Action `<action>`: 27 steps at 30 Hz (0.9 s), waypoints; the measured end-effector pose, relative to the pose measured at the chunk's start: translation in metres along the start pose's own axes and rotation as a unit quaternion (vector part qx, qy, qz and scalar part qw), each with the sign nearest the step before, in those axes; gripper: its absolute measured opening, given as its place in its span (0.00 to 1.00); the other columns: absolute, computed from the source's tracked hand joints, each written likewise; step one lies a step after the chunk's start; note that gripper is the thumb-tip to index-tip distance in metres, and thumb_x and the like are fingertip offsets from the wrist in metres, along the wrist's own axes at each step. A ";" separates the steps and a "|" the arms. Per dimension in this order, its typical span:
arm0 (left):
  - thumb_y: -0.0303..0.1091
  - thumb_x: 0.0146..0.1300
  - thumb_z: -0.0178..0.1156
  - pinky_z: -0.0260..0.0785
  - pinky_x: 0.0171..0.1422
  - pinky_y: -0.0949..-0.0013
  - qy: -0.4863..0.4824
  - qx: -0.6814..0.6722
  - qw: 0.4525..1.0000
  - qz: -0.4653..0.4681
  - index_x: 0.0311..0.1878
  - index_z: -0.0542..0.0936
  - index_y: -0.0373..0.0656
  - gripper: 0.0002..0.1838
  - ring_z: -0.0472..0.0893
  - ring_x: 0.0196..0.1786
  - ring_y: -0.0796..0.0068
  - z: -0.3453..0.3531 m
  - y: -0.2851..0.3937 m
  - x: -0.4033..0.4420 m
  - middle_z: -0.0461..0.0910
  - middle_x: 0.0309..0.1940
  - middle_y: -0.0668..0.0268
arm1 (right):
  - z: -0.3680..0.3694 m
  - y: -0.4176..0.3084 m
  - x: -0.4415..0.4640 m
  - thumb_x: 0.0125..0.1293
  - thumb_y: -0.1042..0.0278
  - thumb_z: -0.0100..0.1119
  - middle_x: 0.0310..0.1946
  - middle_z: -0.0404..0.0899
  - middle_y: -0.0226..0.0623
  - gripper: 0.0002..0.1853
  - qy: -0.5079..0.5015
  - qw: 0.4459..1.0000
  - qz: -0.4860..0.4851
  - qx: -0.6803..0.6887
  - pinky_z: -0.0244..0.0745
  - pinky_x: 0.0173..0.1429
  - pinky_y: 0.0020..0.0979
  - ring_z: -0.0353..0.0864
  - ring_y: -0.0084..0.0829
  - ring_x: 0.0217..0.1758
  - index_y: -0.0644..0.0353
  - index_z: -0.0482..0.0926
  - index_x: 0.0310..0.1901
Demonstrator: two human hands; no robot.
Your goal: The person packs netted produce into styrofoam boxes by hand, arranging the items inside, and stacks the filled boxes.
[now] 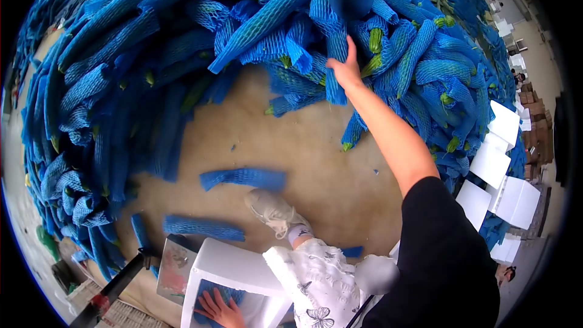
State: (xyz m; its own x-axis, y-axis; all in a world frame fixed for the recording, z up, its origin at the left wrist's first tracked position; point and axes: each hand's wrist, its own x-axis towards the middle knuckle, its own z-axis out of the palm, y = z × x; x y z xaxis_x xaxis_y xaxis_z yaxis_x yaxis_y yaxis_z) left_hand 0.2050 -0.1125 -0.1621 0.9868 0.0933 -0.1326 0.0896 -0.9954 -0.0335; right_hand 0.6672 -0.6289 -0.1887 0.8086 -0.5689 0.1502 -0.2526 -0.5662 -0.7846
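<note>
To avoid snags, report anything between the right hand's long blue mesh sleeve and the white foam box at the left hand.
In this view, a beige lace-up shoe stands between them; the left hand spreads in the opening of the box.

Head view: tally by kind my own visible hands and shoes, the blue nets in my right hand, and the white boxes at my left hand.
Hands: 2 (left hand, right hand)
Shoe: 1
Blue net: 1
White box: 1
Total: 5
</note>
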 end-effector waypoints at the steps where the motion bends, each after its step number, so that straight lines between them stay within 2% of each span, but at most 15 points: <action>1: 0.45 0.68 0.54 0.41 0.69 0.27 -0.001 -0.016 1.000 -0.006 0.61 0.75 0.52 0.20 0.64 0.69 0.45 -0.007 0.005 0.004 0.70 0.64 0.56 | -0.014 -0.007 -0.008 0.49 0.69 0.65 0.58 0.70 0.47 0.45 0.030 0.996 0.006 0.078 0.73 0.58 0.42 0.76 0.44 0.55 0.48 0.56 0.71; 6: 0.41 0.66 0.55 0.42 0.70 0.27 0.000 -0.028 0.999 -0.021 0.60 0.75 0.50 0.20 0.64 0.69 0.44 -0.015 0.014 0.009 0.71 0.62 0.54 | -0.117 -0.070 -0.057 0.57 0.74 0.61 0.49 0.75 0.40 0.23 0.145 0.915 0.007 0.377 0.77 0.52 0.33 0.78 0.31 0.48 0.65 0.70 0.55; 8: 0.41 0.66 0.56 0.42 0.70 0.27 0.014 -0.027 0.999 -0.019 0.59 0.76 0.49 0.19 0.64 0.69 0.43 -0.014 0.016 0.011 0.71 0.62 0.54 | -0.121 -0.105 -0.023 0.61 0.70 0.62 0.48 0.76 0.40 0.21 0.056 0.937 0.033 0.344 0.78 0.50 0.34 0.79 0.30 0.46 0.66 0.72 0.54; 10: 0.41 0.66 0.55 0.42 0.70 0.27 0.007 -0.025 0.999 -0.020 0.59 0.76 0.49 0.19 0.64 0.68 0.43 -0.019 0.019 0.016 0.71 0.62 0.54 | -0.088 -0.132 0.048 0.58 0.56 0.68 0.49 0.78 0.42 0.27 -0.075 0.952 0.047 0.294 0.75 0.55 0.37 0.78 0.30 0.49 0.62 0.75 0.55; 12: 0.41 0.66 0.55 0.42 0.70 0.27 -0.004 -0.020 0.999 -0.030 0.58 0.76 0.50 0.18 0.64 0.68 0.43 -0.019 0.019 0.014 0.71 0.62 0.53 | -0.030 -0.150 0.113 0.46 0.34 0.68 0.56 0.75 0.47 0.45 -0.230 0.946 0.101 0.204 0.63 0.66 0.48 0.72 0.39 0.60 0.59 0.72 0.61; 13: 0.42 0.67 0.55 0.43 0.70 0.27 -0.008 -0.011 1.000 -0.020 0.59 0.76 0.50 0.19 0.64 0.68 0.43 -0.015 0.014 0.012 0.71 0.62 0.54 | 0.015 -0.137 0.134 0.46 0.35 0.69 0.58 0.73 0.49 0.45 -0.131 0.986 0.105 0.017 0.66 0.64 0.45 0.74 0.43 0.60 0.60 0.73 0.61; 14: 0.42 0.67 0.54 0.43 0.70 0.27 -0.012 -0.002 1.000 -0.011 0.59 0.76 0.50 0.19 0.64 0.69 0.43 -0.011 0.013 0.011 0.71 0.63 0.54 | 0.042 -0.146 0.129 0.45 0.35 0.70 0.60 0.70 0.52 0.46 -0.026 0.980 0.102 -0.169 0.69 0.63 0.42 0.75 0.46 0.59 0.60 0.73 0.61; 16: 0.42 0.67 0.54 0.43 0.70 0.27 0.003 -0.005 1.000 -0.002 0.60 0.75 0.52 0.19 0.63 0.69 0.43 -0.004 0.009 0.009 0.69 0.64 0.54 | 0.049 -0.144 0.107 0.40 0.31 0.69 0.65 0.62 0.57 0.50 0.014 0.984 0.139 -0.112 0.63 0.68 0.48 0.67 0.55 0.65 0.52 0.71 0.64; 18: 0.45 0.64 0.57 0.40 0.72 0.29 -0.014 0.063 0.998 0.023 0.64 0.72 0.50 0.25 0.60 0.71 0.46 0.002 0.003 0.004 0.65 0.68 0.54 | 0.037 -0.100 0.101 0.41 0.36 0.69 0.60 0.68 0.56 0.41 -0.025 0.995 0.075 -0.058 0.68 0.65 0.46 0.72 0.53 0.62 0.49 0.78 0.58; 19: 0.43 0.63 0.53 0.26 0.75 0.31 -0.027 0.055 0.998 0.001 0.63 0.72 0.44 0.26 0.53 0.74 0.44 0.014 -0.001 -0.005 0.60 0.71 0.52 | 0.018 -0.089 0.077 0.40 0.39 0.70 0.58 0.70 0.57 0.37 -0.037 0.997 0.050 -0.043 0.70 0.62 0.43 0.74 0.52 0.59 0.53 0.82 0.52; 21: 0.38 0.55 0.58 0.26 0.75 0.31 0.034 -0.020 0.999 0.018 0.60 0.74 0.44 0.27 0.55 0.73 0.44 0.018 -0.002 -0.002 0.60 0.70 0.52 | -0.025 -0.056 -0.002 0.40 0.46 0.75 0.52 0.73 0.55 0.33 -0.052 0.998 -0.046 0.012 0.70 0.60 0.42 0.77 0.49 0.52 0.59 0.83 0.47; 22: 0.40 0.55 0.60 0.31 0.74 0.29 -0.003 -0.048 0.998 -0.027 0.61 0.75 0.49 0.27 0.57 0.73 0.47 0.017 0.001 -0.001 0.63 0.68 0.56 | -0.052 -0.055 -0.057 0.41 0.49 0.77 0.52 0.72 0.54 0.32 -0.117 0.989 -0.052 0.074 0.70 0.60 0.42 0.74 0.48 0.54 0.60 0.82 0.47; 23: 0.37 0.48 0.64 0.31 0.74 0.29 0.006 -0.059 0.998 -0.032 0.62 0.75 0.55 0.32 0.56 0.73 0.50 0.017 0.001 0.000 0.63 0.69 0.60 | -0.076 -0.050 -0.106 0.40 0.54 0.78 0.54 0.69 0.54 0.32 -0.124 0.986 -0.100 -0.040 0.69 0.62 0.41 0.71 0.47 0.58 0.65 0.81 0.47; 25: 0.36 0.50 0.65 0.31 0.75 0.31 0.006 -0.063 0.997 -0.035 0.64 0.72 0.60 0.34 0.55 0.74 0.54 0.016 0.003 0.003 0.61 0.70 0.64 | -0.105 -0.036 -0.177 0.38 0.61 0.80 0.58 0.65 0.51 0.34 -0.234 0.955 -0.163 -0.081 0.67 0.66 0.41 0.70 0.46 0.61 0.73 0.79 0.47; 27: 0.38 0.53 0.64 0.32 0.75 0.32 0.008 -0.081 0.996 -0.034 0.66 0.70 0.62 0.33 0.53 0.76 0.60 0.012 0.003 0.007 0.57 0.73 0.69 | -0.116 -0.068 -0.221 0.38 0.60 0.78 0.61 0.63 0.54 0.32 -0.368 0.898 -0.222 -0.089 0.66 0.65 0.42 0.69 0.50 0.62 0.64 0.81 0.48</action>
State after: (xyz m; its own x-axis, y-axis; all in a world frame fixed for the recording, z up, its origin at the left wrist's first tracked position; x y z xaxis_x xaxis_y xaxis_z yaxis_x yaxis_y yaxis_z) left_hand 0.2107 -0.1145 -0.1746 0.9797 0.1609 -0.1195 0.1750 -0.9774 0.1187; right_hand 0.4439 -0.5340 -0.0988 0.9664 0.2487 -0.0653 0.1542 -0.7638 -0.6268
